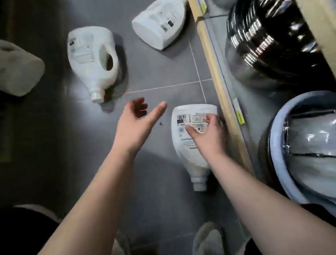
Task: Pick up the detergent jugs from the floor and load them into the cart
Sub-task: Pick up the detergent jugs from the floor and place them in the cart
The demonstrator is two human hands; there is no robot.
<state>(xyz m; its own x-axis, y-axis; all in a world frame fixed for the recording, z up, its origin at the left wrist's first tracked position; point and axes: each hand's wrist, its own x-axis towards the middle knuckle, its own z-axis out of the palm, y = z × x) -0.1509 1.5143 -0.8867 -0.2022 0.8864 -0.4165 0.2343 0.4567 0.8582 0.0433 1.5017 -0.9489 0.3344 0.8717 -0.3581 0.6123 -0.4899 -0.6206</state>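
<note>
Right grip [208,133] wraps the jug [181,146] lying underneath.

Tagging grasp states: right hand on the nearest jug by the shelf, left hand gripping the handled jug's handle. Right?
Not quite. In the head view the left hand grips nothing: it is open above the floor tiles, apart from the handled jug. The right hand is on the nearest jug by the shelf.

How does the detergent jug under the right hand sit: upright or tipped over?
Tipped over: the detergent jug lies flat on the floor, label up, cap toward the person.
</note>
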